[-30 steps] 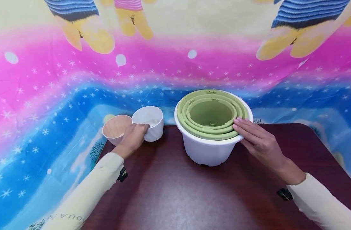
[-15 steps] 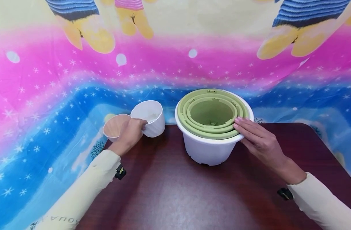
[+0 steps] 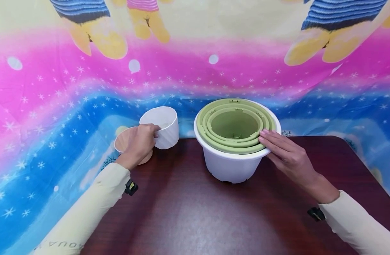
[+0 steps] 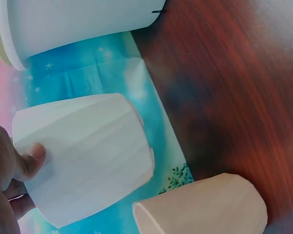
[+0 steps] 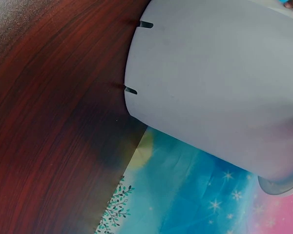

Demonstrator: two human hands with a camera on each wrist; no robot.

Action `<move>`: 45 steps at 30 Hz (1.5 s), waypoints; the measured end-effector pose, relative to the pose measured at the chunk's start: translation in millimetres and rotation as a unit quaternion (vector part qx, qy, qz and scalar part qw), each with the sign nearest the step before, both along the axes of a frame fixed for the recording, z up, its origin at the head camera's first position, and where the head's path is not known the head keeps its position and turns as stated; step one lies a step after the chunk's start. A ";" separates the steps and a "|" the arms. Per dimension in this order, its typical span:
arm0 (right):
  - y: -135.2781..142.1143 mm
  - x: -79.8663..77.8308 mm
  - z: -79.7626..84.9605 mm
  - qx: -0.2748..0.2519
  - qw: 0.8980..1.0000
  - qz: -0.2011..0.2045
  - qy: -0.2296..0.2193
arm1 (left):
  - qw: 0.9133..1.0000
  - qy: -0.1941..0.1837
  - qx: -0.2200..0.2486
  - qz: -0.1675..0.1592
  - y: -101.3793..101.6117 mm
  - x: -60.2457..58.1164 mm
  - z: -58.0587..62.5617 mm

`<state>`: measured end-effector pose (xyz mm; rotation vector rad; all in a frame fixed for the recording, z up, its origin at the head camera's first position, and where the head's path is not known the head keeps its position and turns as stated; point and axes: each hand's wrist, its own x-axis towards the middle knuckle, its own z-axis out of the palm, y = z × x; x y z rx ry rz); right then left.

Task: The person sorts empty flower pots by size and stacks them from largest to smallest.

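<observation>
My left hand [image 3: 140,143] grips the rim of a small white ribbed pot [image 3: 163,131] and holds it lifted off the table; in the left wrist view the thumb [image 4: 34,156] presses on the white pot [image 4: 88,156]. A small beige ribbed pot [image 3: 126,140] stands right beside it, partly hidden by the hand, and shows as the beige pot [image 4: 205,209] at the table corner. My right hand [image 3: 285,152] rests flat, fingers straight, on the rim of a large white pot [image 3: 230,166] that holds nested green pots [image 3: 234,125]. The large white pot [image 5: 215,83] fills the right wrist view.
A dark red-brown wooden table [image 3: 198,212] carries the pots. Behind and around it hangs a bright pink, blue and yellow patterned cloth [image 3: 86,88]. The beige pot sits at the table's far left corner.
My left hand has lifted the small white pot up and slightly left, off the table, away from the beige pot. The right hand and the large pot have not moved.
</observation>
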<state>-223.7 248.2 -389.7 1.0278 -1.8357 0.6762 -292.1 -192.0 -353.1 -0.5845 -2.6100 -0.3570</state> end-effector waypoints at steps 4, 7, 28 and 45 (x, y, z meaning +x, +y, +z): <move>-0.1 0.0 -0.1 0.000 1.000 -0.001 0.002 | 1.000 0.024 -0.017 -0.002 -2.5 2.1 6.8; 0.0 0.0 -0.2 0.001 1.000 -0.001 0.003 | 0.998 0.053 -0.028 -0.007 -4.0 3.2 11.5; -1.3 0.8 0.9 -0.005 1.000 0.006 0.003 | 0.987 0.148 0.006 -0.055 7.7 11.1 40.8; -1.8 1.5 -0.1 -0.005 1.000 -0.003 0.002 | 0.973 0.218 0.023 -0.070 24.1 11.4 61.3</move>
